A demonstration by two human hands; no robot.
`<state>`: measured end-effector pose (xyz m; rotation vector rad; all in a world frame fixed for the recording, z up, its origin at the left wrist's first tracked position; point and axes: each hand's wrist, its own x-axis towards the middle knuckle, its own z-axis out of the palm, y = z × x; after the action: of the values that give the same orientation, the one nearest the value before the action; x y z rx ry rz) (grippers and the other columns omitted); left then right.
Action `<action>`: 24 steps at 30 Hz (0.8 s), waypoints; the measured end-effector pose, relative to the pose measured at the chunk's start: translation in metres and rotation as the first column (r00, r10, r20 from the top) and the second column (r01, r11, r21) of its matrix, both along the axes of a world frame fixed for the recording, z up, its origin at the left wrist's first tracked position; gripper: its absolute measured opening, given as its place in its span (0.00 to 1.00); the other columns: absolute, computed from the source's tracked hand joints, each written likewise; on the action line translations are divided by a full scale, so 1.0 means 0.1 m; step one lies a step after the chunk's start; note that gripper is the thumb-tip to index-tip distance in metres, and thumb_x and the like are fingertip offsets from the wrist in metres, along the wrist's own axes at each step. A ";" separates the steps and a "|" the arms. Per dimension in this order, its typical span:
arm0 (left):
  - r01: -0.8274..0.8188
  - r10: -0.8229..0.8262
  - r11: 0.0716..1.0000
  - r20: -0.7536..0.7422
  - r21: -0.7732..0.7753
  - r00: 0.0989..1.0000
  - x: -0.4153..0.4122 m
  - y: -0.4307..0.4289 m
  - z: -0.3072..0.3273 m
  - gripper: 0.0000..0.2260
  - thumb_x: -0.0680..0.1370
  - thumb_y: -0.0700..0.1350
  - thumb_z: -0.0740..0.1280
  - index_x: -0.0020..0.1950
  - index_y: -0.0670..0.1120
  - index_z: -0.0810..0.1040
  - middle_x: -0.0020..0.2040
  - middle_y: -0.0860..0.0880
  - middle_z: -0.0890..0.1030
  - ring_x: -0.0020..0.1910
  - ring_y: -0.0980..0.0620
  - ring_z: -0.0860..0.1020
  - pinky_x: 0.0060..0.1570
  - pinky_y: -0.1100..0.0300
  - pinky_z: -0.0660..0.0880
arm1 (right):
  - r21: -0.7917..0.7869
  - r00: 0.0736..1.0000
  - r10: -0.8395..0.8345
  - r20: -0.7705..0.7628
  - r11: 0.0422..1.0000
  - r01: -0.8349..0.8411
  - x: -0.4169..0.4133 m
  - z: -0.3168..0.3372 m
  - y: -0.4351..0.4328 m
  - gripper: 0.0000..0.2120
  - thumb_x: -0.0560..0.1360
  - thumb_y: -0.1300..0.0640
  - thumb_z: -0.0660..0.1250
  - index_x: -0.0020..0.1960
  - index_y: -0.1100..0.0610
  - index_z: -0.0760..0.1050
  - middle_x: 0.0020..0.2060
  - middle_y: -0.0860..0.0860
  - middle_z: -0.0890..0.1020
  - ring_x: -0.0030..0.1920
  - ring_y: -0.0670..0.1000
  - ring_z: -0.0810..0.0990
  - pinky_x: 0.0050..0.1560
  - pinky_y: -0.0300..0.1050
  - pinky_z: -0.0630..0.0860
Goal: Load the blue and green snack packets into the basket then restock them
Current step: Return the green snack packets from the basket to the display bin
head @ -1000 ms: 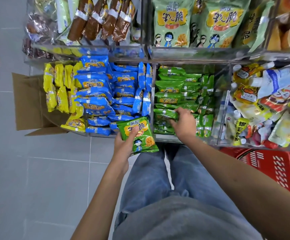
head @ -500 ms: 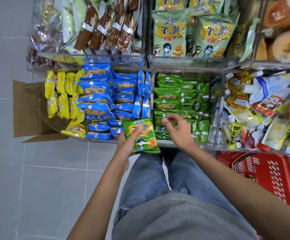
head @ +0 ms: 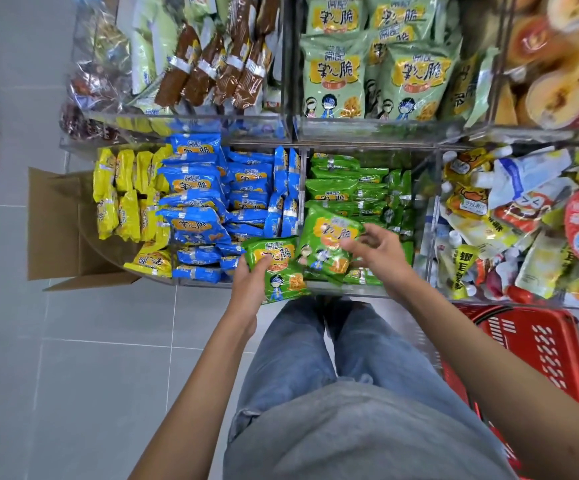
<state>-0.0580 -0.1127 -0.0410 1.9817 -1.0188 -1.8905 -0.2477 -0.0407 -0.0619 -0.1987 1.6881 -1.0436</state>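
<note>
1. The green packet (head: pixel 276 268) is at the shelf's front lip, gripped by the left hand (head: pixel 250 289). The film looks slick, so it could slide out.
2. The second green packet (head: pixel 326 244) tilts up from the green bin (head: pixel 360 188), pinched at its edge by the right hand (head: pixel 381 261). So thin a hold may fail.
3. The blue packets (head: pixel 205 188) are heaped just beside and could be knocked loose.
4. The red basket (head: pixel 540 348) sits low on the right, so a blind drop could miss it.

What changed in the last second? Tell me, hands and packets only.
The right hand, earlier reaching into the shelf bin, has pulled a second green packet up and toward the person and seems to pinch its right edge. The left hand still holds the first green packet. The blue packets and red basket have not moved.
</note>
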 end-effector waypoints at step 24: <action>0.000 0.001 0.999 -0.021 0.035 1.000 0.06 0.06 -0.12 0.08 0.76 0.39 0.67 0.51 0.49 0.73 0.45 0.51 0.81 0.36 0.58 0.81 0.28 0.68 0.75 | 0.342 0.653 0.469 -0.594 0.883 -0.322 0.13 -0.57 0.30 0.18 0.74 0.51 0.68 0.58 0.59 0.70 0.51 0.56 0.80 0.47 0.58 0.79 0.43 0.48 0.74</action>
<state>-0.0516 -0.1065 -0.0526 1.9767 -0.9861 -1.9371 -0.2351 -0.0110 -0.1192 -0.8596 2.2388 -0.4546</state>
